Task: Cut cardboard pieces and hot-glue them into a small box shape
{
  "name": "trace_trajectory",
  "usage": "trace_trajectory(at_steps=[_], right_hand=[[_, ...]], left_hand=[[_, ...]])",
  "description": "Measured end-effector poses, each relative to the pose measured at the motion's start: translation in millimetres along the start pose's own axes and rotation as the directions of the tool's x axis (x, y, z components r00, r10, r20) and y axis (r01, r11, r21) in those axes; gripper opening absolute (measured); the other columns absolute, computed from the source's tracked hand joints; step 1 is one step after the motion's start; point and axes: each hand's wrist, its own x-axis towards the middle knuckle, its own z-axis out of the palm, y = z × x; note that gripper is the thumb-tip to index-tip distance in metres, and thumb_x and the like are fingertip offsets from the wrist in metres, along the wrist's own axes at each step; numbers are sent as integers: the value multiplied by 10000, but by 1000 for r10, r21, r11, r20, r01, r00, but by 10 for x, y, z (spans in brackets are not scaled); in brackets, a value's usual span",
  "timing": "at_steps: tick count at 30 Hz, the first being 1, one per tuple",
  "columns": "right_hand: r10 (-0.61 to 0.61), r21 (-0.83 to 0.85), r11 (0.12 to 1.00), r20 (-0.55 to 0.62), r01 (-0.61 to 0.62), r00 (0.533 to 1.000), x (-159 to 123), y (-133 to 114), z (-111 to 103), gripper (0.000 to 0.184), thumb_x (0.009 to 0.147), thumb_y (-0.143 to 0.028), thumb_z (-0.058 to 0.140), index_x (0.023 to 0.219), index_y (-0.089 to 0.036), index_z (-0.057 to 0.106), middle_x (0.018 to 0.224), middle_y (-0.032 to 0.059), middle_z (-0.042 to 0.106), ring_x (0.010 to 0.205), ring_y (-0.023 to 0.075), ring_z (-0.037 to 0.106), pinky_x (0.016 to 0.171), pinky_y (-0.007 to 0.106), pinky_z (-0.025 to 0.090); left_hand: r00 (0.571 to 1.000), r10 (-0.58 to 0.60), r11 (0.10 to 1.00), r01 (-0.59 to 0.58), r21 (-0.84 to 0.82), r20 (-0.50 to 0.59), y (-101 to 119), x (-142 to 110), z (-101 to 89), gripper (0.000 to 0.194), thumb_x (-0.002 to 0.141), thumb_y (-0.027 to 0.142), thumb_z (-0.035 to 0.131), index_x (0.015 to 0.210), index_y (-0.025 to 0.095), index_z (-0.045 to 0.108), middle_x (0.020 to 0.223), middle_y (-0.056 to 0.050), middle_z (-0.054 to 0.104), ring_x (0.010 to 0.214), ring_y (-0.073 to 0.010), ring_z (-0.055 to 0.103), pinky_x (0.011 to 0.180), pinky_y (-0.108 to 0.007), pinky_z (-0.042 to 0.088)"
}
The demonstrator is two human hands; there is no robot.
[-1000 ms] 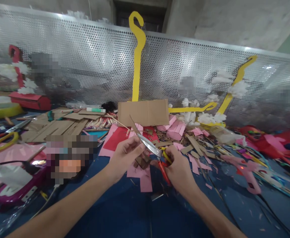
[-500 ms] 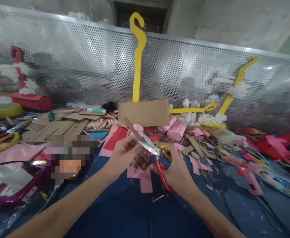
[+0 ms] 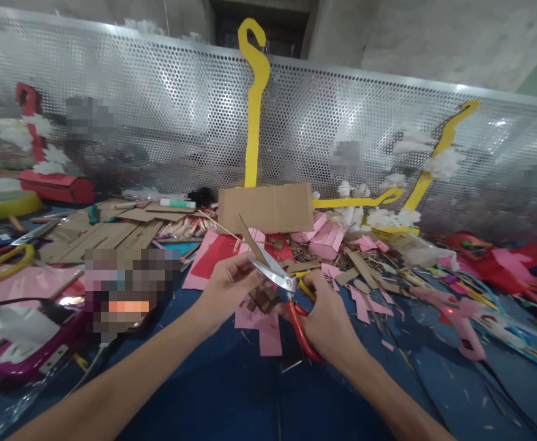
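My right hand [image 3: 326, 309] is closed round the handles of a pair of scissors [image 3: 280, 275], one red and one yellow. The blades point up and left, spread a little apart. Between thumb and fingers, my left hand [image 3: 229, 288] pinches a narrow cardboard strip [image 3: 248, 236] that slants up past the blades; the exact contact with them is hard to make out. Under the hands lie small brown cardboard pieces [image 3: 263, 300] and a cut pink paper [image 3: 270, 337]. Just behind stands a cardboard box [image 3: 266, 209] with a yellow hook-topped upright [image 3: 254, 116].
A pink glue gun [image 3: 456, 318] with a lit red light and cord lies at right. Cardboard sheets [image 3: 107, 242] and yellow-handled scissors [image 3: 6, 266] are at left. Paper and cardboard scraps [image 3: 360, 275] spread behind my right hand. A perforated metal panel [image 3: 180, 116] closes off the back.
The scissors have shifted slightly left, and the cardboard strip has tilted a little more upright. Both hands keep their grips.
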Motion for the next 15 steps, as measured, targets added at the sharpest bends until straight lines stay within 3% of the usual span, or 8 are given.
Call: trace_trajectory(at_steps=[15], right_hand=[[67,125,990,34,-71,997,-4,-18,74,371,742,-405,748,818,-251,419,730,-39,525,668,172,485,599,277,400]], left_hand=[[999,-3,1000,3,6,41,-1,11,-10,275,877,387,755,944,142,649,717,-9,690,497,-141,679,427,-230,531]])
